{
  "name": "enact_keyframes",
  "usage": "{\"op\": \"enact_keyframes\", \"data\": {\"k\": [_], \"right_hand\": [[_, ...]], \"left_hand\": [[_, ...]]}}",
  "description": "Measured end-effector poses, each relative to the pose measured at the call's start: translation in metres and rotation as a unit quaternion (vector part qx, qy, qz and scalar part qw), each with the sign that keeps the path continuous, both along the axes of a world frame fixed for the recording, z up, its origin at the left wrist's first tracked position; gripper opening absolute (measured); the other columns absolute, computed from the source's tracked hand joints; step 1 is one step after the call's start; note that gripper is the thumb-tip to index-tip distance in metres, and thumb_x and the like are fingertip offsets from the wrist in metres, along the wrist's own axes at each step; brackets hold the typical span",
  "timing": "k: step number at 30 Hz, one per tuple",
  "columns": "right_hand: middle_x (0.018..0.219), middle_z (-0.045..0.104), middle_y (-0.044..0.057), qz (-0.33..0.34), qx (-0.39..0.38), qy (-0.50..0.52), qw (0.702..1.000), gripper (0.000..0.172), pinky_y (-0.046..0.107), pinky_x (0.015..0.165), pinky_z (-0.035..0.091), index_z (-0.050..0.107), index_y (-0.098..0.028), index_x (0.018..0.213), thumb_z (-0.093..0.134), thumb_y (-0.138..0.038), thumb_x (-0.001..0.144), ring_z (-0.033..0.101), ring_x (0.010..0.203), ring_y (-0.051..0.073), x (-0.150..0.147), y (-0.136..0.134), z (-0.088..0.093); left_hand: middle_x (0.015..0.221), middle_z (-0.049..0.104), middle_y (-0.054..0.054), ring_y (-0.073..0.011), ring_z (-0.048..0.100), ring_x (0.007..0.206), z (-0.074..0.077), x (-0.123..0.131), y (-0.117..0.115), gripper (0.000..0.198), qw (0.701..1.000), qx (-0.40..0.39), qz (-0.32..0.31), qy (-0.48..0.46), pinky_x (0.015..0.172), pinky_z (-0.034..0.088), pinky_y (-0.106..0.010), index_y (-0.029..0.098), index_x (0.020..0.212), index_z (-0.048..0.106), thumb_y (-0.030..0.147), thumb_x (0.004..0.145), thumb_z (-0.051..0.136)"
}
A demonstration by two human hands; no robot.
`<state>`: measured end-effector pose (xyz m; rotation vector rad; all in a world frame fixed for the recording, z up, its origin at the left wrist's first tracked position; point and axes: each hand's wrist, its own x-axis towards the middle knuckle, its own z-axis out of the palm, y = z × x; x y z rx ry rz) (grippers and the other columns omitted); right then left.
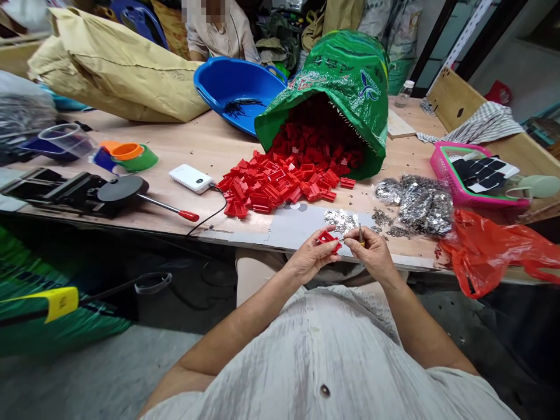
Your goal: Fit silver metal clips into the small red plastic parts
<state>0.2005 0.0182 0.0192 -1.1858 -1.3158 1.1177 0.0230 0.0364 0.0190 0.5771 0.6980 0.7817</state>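
"Which step was in hand?"

"Fitting metal to plastic, I judged. At the bench's [184, 140] front edge, the left hand [306, 261] pinched a boxy red part [326, 235]; the right hand [373, 254] grasped a slim, pointed tool [361, 235] beside it."

"And the next move?"

"It probably called for steady fingers and fine aim."

"Textures?"

"Hard plastic; flat, shiny metal pieces [342, 220] just beyond; a crinkled green sack [326, 64] behind."

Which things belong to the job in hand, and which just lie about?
Likely in use:
red part in left hand
slim tool in right hand
loose red parts
shiny metal pieces

Probably just lying about:
white device
striped cloth
pink basket
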Motion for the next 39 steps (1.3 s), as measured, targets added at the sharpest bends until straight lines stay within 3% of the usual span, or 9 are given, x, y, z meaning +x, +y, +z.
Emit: {"op": "enact_keyframes", "data": {"k": [4, 8, 12, 15, 19, 21, 29, 35, 39], "right_hand": [[0.069, 0.057, -0.003, -0.026, 0.016, -0.08, 0.996, 0.02, 0.024, 0.052, 0.036, 0.068, -0.02, 0.091, 0.065, -0.039, 0.086, 0.043, 0.054, 0.009, 0.003, -0.004, 0.0], [0.071, 0.062, -0.001, -0.043, 0.074, -0.191, 0.978, 0.015, 0.025, 0.057, 0.039, 0.067, -0.02, 0.091, 0.061, -0.033, 0.089, 0.049, 0.058, 0.011, 0.002, -0.01, 0.002], [0.082, 0.067, 0.003, -0.027, 0.132, -0.242, 0.961, 0.009, 0.027, 0.065, 0.045, 0.066, -0.021, 0.091, 0.06, -0.027, 0.091, 0.059, 0.069, 0.015, -0.001, -0.014, 0.004], [0.087, 0.069, 0.005, 0.001, 0.16, -0.259, 0.952, 0.009, 0.029, 0.069, 0.048, 0.065, -0.022, 0.093, 0.056, -0.023, 0.093, 0.063, 0.078, 0.017, -0.004, -0.014, 0.003], [0.087, 0.068, 0.006, 0.024, 0.183, -0.271, 0.944, 0.01, 0.03, 0.069, 0.05, 0.064, -0.022, 0.095, 0.054, -0.021, 0.094, 0.065, 0.08, 0.019, -0.005, -0.013, 0.001], [0.087, 0.068, 0.006, 0.027, 0.194, -0.271, 0.942, 0.01, 0.031, 0.07, 0.051, 0.064, -0.023, 0.096, 0.054, -0.021, 0.094, 0.065, 0.081, 0.019, -0.005, -0.012, 0.0], [0.089, 0.067, 0.007, 0.026, 0.224, -0.255, 0.94, 0.016, 0.034, 0.078, 0.051, 0.066, -0.023, 0.097, 0.05, -0.021, 0.096, 0.063, 0.086, 0.02, -0.015, -0.013, 0.002], [0.091, 0.064, 0.005, 0.079, 0.089, -0.19, 0.975, 0.023, 0.03, 0.071, 0.047, 0.069, -0.022, 0.106, 0.051, -0.031, 0.096, 0.058, 0.079, 0.016, -0.004, -0.013, 0.009], [0.087, 0.063, 0.002, 0.044, 0.007, -0.138, 0.989, 0.024, 0.026, 0.062, 0.041, 0.067, -0.02, 0.102, 0.055, -0.038, 0.093, 0.048, 0.064, 0.011, 0.004, -0.009, 0.007]], "left_hand": [[0.096, 0.066, 0.0, -0.0123, 0.07, 0.08, -0.005, 0.001, -0.002, 0.061, 1.0, 0.018, 0.011, 0.005, 0.08, 0.058, -0.024, 0.021, 0.121, 0.054, 0.017, 0.068, 0.082], [0.085, 0.065, 0.001, -0.013, 0.065, 0.072, -0.016, 0.002, -0.004, 0.038, 0.968, 0.188, 0.071, 0.149, 0.062, 0.058, -0.025, 0.019, 0.1, 0.058, 0.029, 0.071, 0.08], [0.091, 0.07, -0.001, -0.0147, 0.066, 0.078, -0.018, -0.002, -0.008, 0.029, 0.843, 0.393, 0.131, 0.343, 0.071, 0.055, -0.027, 0.02, 0.097, 0.063, 0.031, 0.075, 0.077], [0.097, 0.073, -0.003, -0.0158, 0.068, 0.086, -0.015, -0.006, -0.01, 0.023, 0.749, 0.504, 0.15, 0.403, 0.079, 0.052, -0.028, 0.021, 0.1, 0.064, 0.029, 0.081, 0.072], [0.096, 0.075, -0.006, -0.0191, 0.07, 0.089, -0.012, -0.007, -0.012, 0.021, 0.655, 0.593, 0.177, 0.433, 0.082, 0.051, -0.032, 0.02, 0.101, 0.065, 0.031, 0.084, 0.069], [0.093, 0.076, -0.006, -0.0205, 0.071, 0.089, -0.011, -0.008, -0.012, 0.02, 0.627, 0.611, 0.19, 0.445, 0.083, 0.05, -0.035, 0.02, 0.099, 0.066, 0.033, 0.084, 0.069], [0.096, 0.077, -0.005, -0.0226, 0.072, 0.096, -0.015, -0.007, -0.015, 0.019, 0.606, 0.617, 0.224, 0.449, 0.1, 0.042, -0.045, 0.022, 0.099, 0.065, 0.03, 0.083, 0.071], [0.094, 0.077, -0.004, -0.0224, 0.073, 0.095, -0.016, -0.009, -0.017, 0.022, 0.603, 0.612, 0.252, 0.445, 0.105, 0.039, -0.047, 0.022, 0.101, 0.062, 0.028, 0.082, 0.072], [0.094, 0.077, -0.003, -0.0223, 0.072, 0.097, -0.015, -0.01, -0.018, 0.02, 0.608, 0.614, 0.243, 0.441, 0.109, 0.035, -0.049, 0.022, 0.1, 0.062, 0.025, 0.082, 0.071]]}}
